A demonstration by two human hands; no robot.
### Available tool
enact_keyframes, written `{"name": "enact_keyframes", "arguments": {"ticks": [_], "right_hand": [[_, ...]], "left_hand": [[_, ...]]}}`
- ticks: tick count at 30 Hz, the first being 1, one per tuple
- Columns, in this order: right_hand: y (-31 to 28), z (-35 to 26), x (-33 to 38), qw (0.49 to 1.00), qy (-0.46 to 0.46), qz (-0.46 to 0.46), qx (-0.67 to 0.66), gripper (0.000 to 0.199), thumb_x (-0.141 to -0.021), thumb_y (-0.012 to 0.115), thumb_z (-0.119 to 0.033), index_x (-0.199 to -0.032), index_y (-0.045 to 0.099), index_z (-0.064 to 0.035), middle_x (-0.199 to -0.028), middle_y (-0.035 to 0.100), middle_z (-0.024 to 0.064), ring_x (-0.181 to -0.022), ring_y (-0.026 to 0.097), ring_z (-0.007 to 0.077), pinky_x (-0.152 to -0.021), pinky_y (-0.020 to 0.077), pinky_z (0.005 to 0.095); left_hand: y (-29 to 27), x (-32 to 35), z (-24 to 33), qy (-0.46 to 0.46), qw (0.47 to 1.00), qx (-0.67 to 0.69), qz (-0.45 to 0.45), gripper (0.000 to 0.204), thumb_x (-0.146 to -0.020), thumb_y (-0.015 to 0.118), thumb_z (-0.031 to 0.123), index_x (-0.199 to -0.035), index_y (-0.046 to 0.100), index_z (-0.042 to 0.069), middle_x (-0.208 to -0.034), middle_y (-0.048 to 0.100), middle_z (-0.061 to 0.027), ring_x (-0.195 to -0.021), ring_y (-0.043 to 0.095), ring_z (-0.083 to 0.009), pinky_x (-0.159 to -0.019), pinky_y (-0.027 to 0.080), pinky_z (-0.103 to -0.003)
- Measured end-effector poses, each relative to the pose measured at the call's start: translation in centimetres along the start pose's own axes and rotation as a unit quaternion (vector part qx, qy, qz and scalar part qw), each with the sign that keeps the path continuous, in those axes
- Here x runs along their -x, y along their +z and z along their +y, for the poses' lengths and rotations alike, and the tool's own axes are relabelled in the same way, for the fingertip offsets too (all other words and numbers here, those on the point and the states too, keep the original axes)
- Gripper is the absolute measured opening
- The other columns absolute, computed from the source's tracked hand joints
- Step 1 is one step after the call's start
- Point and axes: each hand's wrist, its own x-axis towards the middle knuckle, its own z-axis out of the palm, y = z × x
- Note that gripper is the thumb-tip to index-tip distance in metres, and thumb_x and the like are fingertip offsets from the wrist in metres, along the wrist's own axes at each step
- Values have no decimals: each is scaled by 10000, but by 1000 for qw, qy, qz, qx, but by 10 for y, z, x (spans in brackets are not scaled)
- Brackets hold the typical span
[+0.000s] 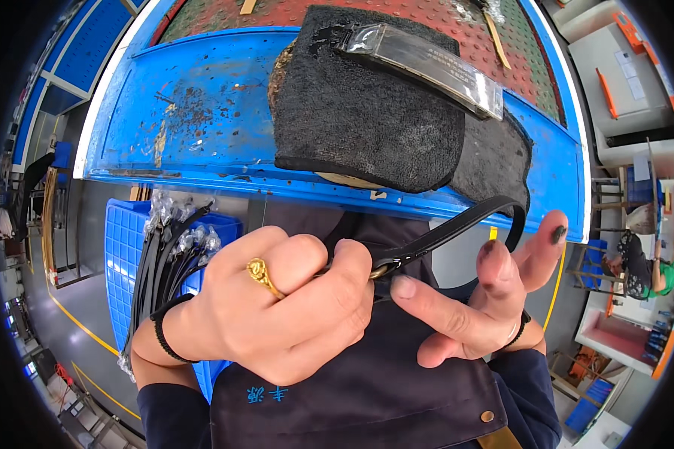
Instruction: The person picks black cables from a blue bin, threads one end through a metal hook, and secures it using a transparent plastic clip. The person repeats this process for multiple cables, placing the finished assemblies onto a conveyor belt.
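A black strap that looks like a leather belt (457,227) arcs up and to the right in front of my dark apron. My left hand (284,299), with a gold ring on one finger, is closed on the belt's near end, where a brass-coloured metal ring or buckle (380,271) shows at the fingertips. Stretched out and apart are the fingers of my right hand (479,299), two of them with dark stained tips. One of its digits points at the metal piece; whether it touches I cannot tell. The strap's far end drops behind my right hand and is hidden.
Ahead stands a blue workbench (202,112) with a white edge. On it a black cloth (367,112) covers a block, with a clear-topped flat case (427,67) above. Left of me, a blue crate (127,254) holds several black straps (165,262) with plastic-wrapped ends.
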Motion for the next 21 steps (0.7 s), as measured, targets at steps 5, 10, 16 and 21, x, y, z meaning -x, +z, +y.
{"name": "enact_keyframes", "arguments": {"ticks": [5,10,16,21], "right_hand": [[8,3,2,998,-8,22,-56,501,-847,346,-607,-959,690,-260,-1443,206,120,-1322,-3,443,-1045,-40,562],[7,25,13,959,160,178,-150,432,-924,333,-414,-1074,620,-128,-1410,261,167,-1306,163,427,-1053,84,525],[21,71,55,922,385,20,19,379,-939,343,-259,-1152,561,-34,-1340,399,144,-1310,240,320,-1063,139,443],[13,70,56,915,401,-53,10,401,-936,340,-284,-958,663,-48,-1277,470,141,-1285,268,356,-1056,145,466]], "left_hand": [[0,-1,-1,-3,1000,10,-14,173,-539,648,120,-686,614,37,-878,581,-101,-571,492,-183,-477,368,-281],[-4,3,-3,-10,1000,10,-17,143,-607,630,133,-706,629,30,-882,582,-107,-597,499,-194,-476,386,-290],[-6,7,-8,-9,1000,4,-22,125,-621,626,131,-691,620,27,-869,587,-100,-613,504,-204,-467,391,-298],[-6,4,-9,0,1000,8,-29,141,-559,625,116,-666,605,27,-854,587,-88,-598,504,-199,-458,378,-292]]}}
